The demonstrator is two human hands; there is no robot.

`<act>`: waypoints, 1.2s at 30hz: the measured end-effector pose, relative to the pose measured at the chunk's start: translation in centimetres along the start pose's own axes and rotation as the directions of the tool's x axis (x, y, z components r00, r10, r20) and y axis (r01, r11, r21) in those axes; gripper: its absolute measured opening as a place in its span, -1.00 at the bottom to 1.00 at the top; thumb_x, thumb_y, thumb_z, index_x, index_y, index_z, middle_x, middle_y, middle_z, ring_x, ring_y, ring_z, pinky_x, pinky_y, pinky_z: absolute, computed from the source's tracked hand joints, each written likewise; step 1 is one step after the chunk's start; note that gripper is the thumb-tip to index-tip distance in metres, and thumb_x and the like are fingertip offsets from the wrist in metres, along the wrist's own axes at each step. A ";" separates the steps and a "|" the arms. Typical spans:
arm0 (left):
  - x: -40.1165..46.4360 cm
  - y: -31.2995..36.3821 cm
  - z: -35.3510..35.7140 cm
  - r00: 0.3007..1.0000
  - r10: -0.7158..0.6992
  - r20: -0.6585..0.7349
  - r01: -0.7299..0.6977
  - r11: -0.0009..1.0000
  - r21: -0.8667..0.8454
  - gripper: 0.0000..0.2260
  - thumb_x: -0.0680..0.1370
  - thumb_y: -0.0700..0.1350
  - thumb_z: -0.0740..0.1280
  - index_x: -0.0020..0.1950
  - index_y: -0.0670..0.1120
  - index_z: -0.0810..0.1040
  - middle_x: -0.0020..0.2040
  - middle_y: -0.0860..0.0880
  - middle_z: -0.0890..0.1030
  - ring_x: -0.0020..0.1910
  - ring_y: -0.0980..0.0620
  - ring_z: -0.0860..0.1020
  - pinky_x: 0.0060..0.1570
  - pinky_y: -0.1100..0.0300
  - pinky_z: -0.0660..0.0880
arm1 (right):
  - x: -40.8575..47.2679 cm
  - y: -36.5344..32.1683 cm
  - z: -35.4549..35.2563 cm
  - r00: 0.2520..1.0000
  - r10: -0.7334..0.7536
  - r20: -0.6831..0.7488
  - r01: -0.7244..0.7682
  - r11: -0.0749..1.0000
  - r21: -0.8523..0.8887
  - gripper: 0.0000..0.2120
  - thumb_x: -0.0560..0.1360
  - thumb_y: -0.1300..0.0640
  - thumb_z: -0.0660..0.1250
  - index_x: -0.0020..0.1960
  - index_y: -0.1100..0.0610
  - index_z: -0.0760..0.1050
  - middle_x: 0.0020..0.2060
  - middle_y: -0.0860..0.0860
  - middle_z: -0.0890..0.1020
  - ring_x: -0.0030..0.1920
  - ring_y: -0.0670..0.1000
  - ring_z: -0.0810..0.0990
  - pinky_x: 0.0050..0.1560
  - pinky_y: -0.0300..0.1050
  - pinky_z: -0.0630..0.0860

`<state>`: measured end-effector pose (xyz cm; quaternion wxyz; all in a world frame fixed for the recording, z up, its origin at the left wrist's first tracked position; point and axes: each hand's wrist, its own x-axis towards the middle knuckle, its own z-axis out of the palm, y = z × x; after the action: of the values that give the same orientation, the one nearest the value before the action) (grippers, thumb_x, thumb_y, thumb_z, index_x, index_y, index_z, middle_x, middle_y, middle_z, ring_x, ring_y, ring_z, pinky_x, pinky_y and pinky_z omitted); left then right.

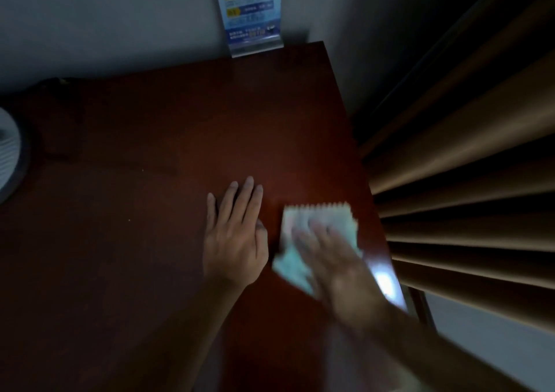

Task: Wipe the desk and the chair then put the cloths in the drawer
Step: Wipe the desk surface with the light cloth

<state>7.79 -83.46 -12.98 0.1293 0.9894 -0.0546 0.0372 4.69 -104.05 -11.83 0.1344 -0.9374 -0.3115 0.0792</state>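
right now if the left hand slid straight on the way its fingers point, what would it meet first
Only bare desk lies ahead of the left hand; its path looks free until the wall, probably left of the leaflet stand.

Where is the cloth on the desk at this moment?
In the head view the cloth lies near the right edge of the desk, under the right hand, just right of the flat left hand.

The left hand (234, 235) is laid flat on the worktop (150, 157), towards its right side. Just to the right of it, the cloth (318, 220) is spread on the worktop near the right edge, with the right hand (333, 256) pressed on top. At the far edge, a sign stand (252, 10) is set against the wall. Curtains (468, 157) are hung right of the worktop.
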 end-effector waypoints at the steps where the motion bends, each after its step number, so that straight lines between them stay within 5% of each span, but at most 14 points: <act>1: 0.0 0.0 0.0 1.000 -0.003 -0.002 0.003 1.000 -0.005 -0.53 0.55 -0.12 0.10 0.44 -0.17 0.43 0.48 -0.09 0.40 0.49 -0.12 0.32 0.44 -0.26 0.20 | 3.0 1.5 -0.6 0.997 0.073 -0.037 -0.073 0.997 0.002 -0.50 0.59 0.15 0.13 0.52 0.19 0.18 0.49 0.13 0.25 0.48 0.25 0.26 0.49 0.07 0.08; 7: 0.0 -0.1 0.4 1.000 -0.010 -0.010 0.010 0.999 -0.033 -0.50 0.54 -0.12 0.07 0.47 -0.15 0.39 0.47 -0.08 0.40 0.50 -0.08 0.29 0.46 -0.24 0.18 | 20.4 8.9 -3.8 0.962 0.224 -0.154 -0.221 0.975 0.039 -0.54 0.66 0.05 0.11 0.51 0.22 0.25 0.50 0.12 0.30 0.53 0.20 0.15 0.52 0.08 0.06; 15: -0.1 0.1 0.0 0.999 -0.022 -0.039 0.017 0.993 -0.118 -0.58 0.50 -0.12 0.12 0.30 -0.18 0.51 0.38 -0.14 0.50 0.45 -0.12 0.37 0.44 -0.26 0.19 | 8.1 1.3 -0.1 0.990 0.022 -0.137 -0.015 0.999 0.050 -0.57 0.62 0.14 0.22 0.45 0.24 0.37 0.45 0.13 0.39 0.51 0.18 0.22 0.53 0.11 0.11; 18: -0.4 -0.8 -0.9 0.998 -0.051 -0.037 0.042 0.976 -0.212 -0.53 0.46 -0.11 0.12 0.34 -0.20 0.48 0.37 -0.15 0.50 0.43 -0.11 0.40 0.46 -0.18 0.23 | 11.1 1.7 -1.6 1.000 0.028 -0.014 -0.028 1.000 0.003 -0.55 0.62 0.15 0.23 0.47 0.27 0.32 0.47 0.17 0.35 0.51 0.24 0.21 0.51 0.17 0.13; 23: -3.2 -6.5 -3.5 0.976 -0.188 -0.109 0.157 0.955 -0.251 -0.55 0.46 -0.09 0.16 0.33 -0.12 0.47 0.38 -0.11 0.48 0.38 -0.07 0.41 0.46 -0.10 0.24 | 22.3 -1.2 -1.5 0.982 0.162 -0.099 -0.160 0.987 0.022 -0.55 0.66 0.12 0.11 0.50 0.27 0.25 0.47 0.21 0.32 0.47 0.27 0.25 0.47 0.16 0.16; 27: -6.5 -14.9 -5.3 0.905 -0.368 -0.214 0.354 0.929 -0.104 -0.59 0.51 -0.07 0.15 0.29 -0.16 0.53 0.36 -0.17 0.49 0.38 -0.17 0.43 0.43 -0.19 0.21 | 14.8 -10.8 3.8 0.992 -0.126 -0.024 0.128 0.976 0.175 -0.53 0.65 0.09 0.02 0.56 0.12 0.16 0.55 0.12 0.20 0.52 0.15 0.22 0.46 0.02 0.20; 30: -7.5 -17.7 -5.2 0.854 -0.479 -0.203 0.478 0.877 -0.057 -0.59 0.58 -0.04 0.13 0.34 -0.20 0.48 0.39 -0.21 0.45 0.43 -0.20 0.36 0.45 -0.23 0.14 | 9.0 -12.9 5.2 0.916 -0.398 0.050 0.399 0.917 -0.002 -0.49 0.64 0.01 0.02 0.57 0.08 0.13 0.57 0.03 0.13 0.57 0.14 0.05 0.55 0.09 -0.02; 33: -7.5 -17.9 -4.5 0.876 -0.443 -0.190 0.447 0.894 -0.024 -0.60 0.60 -0.03 0.15 0.35 -0.19 0.46 0.39 -0.19 0.45 0.44 -0.18 0.36 0.45 -0.23 0.13 | 12.4 -10.7 3.7 0.889 -0.436 0.139 0.441 0.898 -0.003 -0.49 0.63 0.03 0.04 0.55 0.13 0.13 0.54 0.11 0.22 0.54 0.23 0.13 0.53 0.19 0.05; 36: -7.7 -18.0 -4.6 0.867 -0.460 -0.194 0.466 0.884 -0.012 -0.62 0.59 -0.05 0.20 0.34 -0.20 0.47 0.39 -0.18 0.46 0.43 -0.15 0.36 0.45 -0.23 0.14 | 22.1 -8.1 2.1 0.972 -0.235 -0.014 0.233 0.970 -0.066 -0.55 0.66 0.11 0.10 0.51 0.23 0.21 0.50 0.27 0.23 0.50 0.33 0.18 0.50 0.27 0.10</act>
<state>2.03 -64.17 -13.72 0.1215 0.9675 0.1974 0.1008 17.11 -84.00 -12.82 0.1161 -0.8987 -0.4207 0.0428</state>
